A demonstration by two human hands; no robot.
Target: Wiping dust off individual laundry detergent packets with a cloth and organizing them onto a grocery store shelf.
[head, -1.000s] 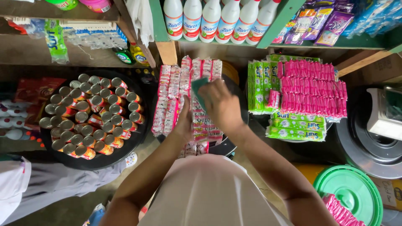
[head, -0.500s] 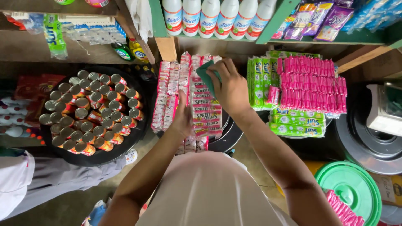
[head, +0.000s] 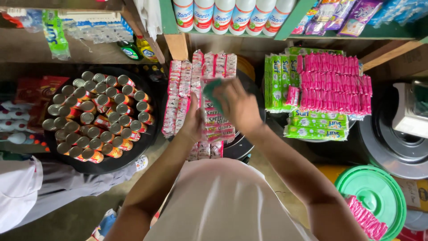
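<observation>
Since half a second ago: right hand [head: 238, 107] has drawn slightly back toward the body, green cloth [head: 211, 89] with it; left hand [head: 194, 122] unchanged on the strips.

Cloth: small, dark green, bunched; no clear long axis or pointing direction, too blurred. It lies on the upper part of the sachet strips [head: 200, 98], sticking out at the left, far side of the right hand. Right fingers closed on the cloth, pressing it down on the strips. Right hand is the nearer one; it has it already.

Strips: pink-and-white sachets in several parallel rows, long axis running away from the body, far ends near the shelf post [head: 177, 44], near ends under the chest. They rest on a dark round lid [head: 243, 145].

Left hand: flat on the strips just left of the right hand, near their middle. Fingers partly hidden; cannot tell whether together or spread.

Around: tray of cans [head: 96, 120] to the left, well apart. Green and pink sachet stacks [head: 321, 89] to the right. White bottles [head: 232, 15] on the shelf above. Green bucket lid [head: 372, 196] lower right. Another person's white sleeve [head: 20, 192] at far left.
</observation>
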